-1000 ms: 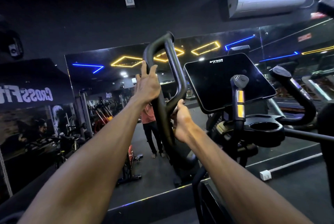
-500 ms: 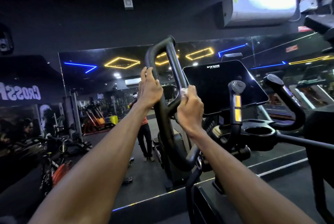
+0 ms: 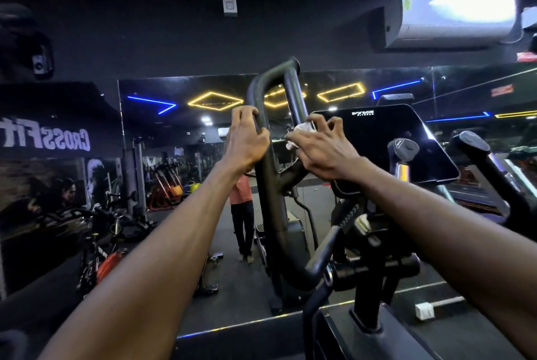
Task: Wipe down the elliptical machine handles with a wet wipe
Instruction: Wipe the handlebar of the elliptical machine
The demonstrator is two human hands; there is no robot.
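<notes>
**Wipe on the inner bar, steadying hand on the outer**

Starting at the left, we see a mirror wall point(image 3: 180, 173) carrying the gym's reflection, and in front of it our left hand point(image 3: 245, 141) is clenched around the outer bar of the looped elliptical handle point(image 3: 263, 115), fingers curled over the tube from the left. That grasp looks like a brace — it keeps the swinging arm from drifting while the other side gets cleaned.

Moving right, the handle's second bar point(image 3: 295, 98) runs steeply upward, its long axis close to vertical and leaning slightly right at the bottom. Our right hand point(image 3: 322, 150) pinches the wet wipe point(image 3: 302, 131) against this bar; the white wad shows between thumb and fingers, touching the tube on its right face. The wipe sits about midway up the bar, so bare tube lies both above, toward the capped top, and below, toward the fork where the two bars join. We judge the coming stroke must follow that upright axis, and the right hand is the nearer one to do it.

Further right stand the dark console screen point(image 3: 386, 141) and the fixed grip point(image 3: 404, 150) — apparently not yet wiped
</notes>
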